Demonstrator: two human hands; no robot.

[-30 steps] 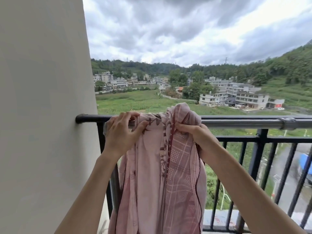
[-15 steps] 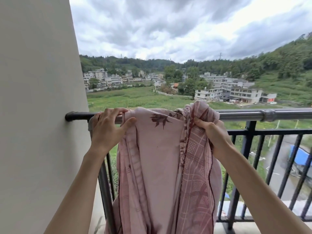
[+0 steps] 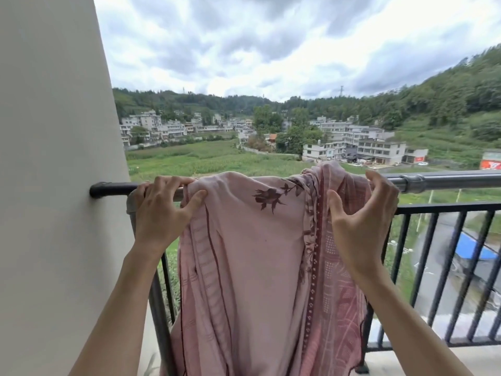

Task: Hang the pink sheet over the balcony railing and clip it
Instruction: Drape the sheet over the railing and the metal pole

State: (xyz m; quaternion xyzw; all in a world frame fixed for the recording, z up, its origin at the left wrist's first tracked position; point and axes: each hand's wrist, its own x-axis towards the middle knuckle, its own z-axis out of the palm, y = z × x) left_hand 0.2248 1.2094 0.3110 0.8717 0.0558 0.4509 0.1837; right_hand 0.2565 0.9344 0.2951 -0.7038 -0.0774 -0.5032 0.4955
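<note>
Beyond a cream plaster wall (image 3: 54,185), the thin pink floral-printed cotton sheet (image 3: 252,253) is draped, bunched, over the round dark metal balcony railing (image 3: 444,183). Its left edge is pinched by the left hand (image 3: 162,213); beside its right folds the right hand (image 3: 360,223) is spread, fingers loosely curved. Spreading and clipping are judged outstanding; no clip is seen.
</note>
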